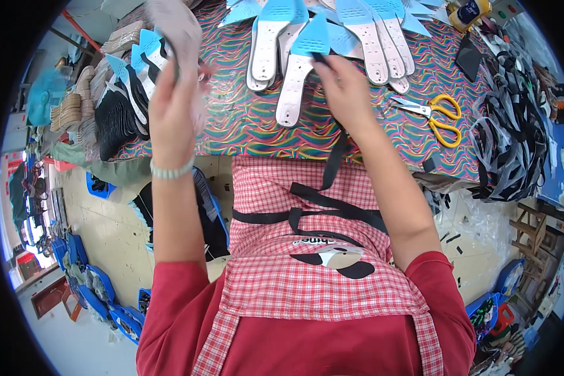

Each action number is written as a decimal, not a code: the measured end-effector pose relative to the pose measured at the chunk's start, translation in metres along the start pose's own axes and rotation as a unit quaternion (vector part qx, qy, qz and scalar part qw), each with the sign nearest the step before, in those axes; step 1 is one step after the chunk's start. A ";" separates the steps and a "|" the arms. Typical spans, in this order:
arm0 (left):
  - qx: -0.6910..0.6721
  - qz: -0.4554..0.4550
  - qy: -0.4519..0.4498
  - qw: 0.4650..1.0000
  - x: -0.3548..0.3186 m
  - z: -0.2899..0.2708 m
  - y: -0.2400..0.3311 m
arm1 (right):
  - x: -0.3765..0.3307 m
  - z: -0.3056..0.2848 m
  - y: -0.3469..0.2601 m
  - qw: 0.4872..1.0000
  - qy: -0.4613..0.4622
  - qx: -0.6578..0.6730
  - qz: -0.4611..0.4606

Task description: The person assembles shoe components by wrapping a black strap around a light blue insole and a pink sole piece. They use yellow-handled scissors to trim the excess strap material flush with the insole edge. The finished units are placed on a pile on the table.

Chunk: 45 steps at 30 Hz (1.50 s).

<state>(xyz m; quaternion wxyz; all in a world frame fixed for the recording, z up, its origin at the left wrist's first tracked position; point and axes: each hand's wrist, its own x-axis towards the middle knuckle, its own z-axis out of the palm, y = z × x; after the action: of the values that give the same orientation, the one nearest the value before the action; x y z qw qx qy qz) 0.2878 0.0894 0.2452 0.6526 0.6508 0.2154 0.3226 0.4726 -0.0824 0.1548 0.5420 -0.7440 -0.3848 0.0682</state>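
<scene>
Raised over the left part of the table, my left hand [172, 122] is closed round a pale insole [180, 30], smeared by motion. My right hand [346, 94] pinches a narrow black strip [336, 161], whose length hangs past the table's front edge toward my lap. Just beside those fingers lies a white insole with a blue toe [294, 91], in front of a fanned pile of similar insoles [371, 50]. Whether the strip touches that insole, I cannot tell.
Yellow-handled scissors [425, 110] lie right of my right hand. A heap of black and white strips [514, 125] covers the table's right end. Stacked black pieces [114, 125] and tan pieces [72, 111] stand at the left. Blue bins [97, 285] sit on the floor.
</scene>
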 end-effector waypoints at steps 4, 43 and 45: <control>0.521 0.136 -0.128 0.833 -0.060 -0.055 -0.060 | -0.047 -0.050 -0.055 0.881 -0.122 0.402 0.217; -0.095 0.061 -0.220 0.969 -0.050 0.075 0.012 | -0.061 -0.030 -0.113 0.940 -0.128 0.311 0.064; -0.141 0.016 -0.170 0.975 -0.057 0.078 0.016 | -0.073 -0.025 -0.120 0.916 -0.082 0.374 0.115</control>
<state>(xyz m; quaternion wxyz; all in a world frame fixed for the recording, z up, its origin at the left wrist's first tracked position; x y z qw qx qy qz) 0.3002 -0.0068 0.2580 0.7598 0.6007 0.0435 0.2448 0.3751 -0.1346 0.2450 0.7357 -0.5176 -0.2864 0.3300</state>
